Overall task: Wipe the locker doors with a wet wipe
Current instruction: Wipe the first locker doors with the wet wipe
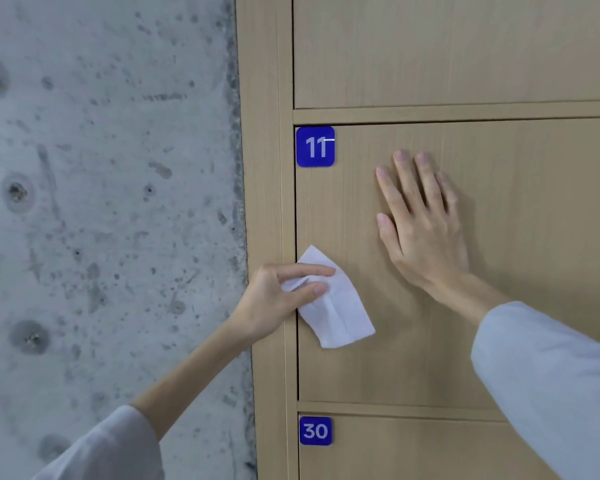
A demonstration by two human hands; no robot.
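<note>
Wood-grain locker door [499,341] beside concrete wall [101,202], left hand [274,299] pinching wet wipe [336,313], right hand [423,230] flat.

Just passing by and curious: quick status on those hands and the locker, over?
Left hand pinching wet wipe at left edge of door 11. Right hand flat on same door, fingers straight. Nothing in the way.

You are standing in a locker area: a bank of wood-grain locker doors [465,271] with blue number plates [315,146] reading 11 and 30, beside a raw concrete wall [111,202].
</note>
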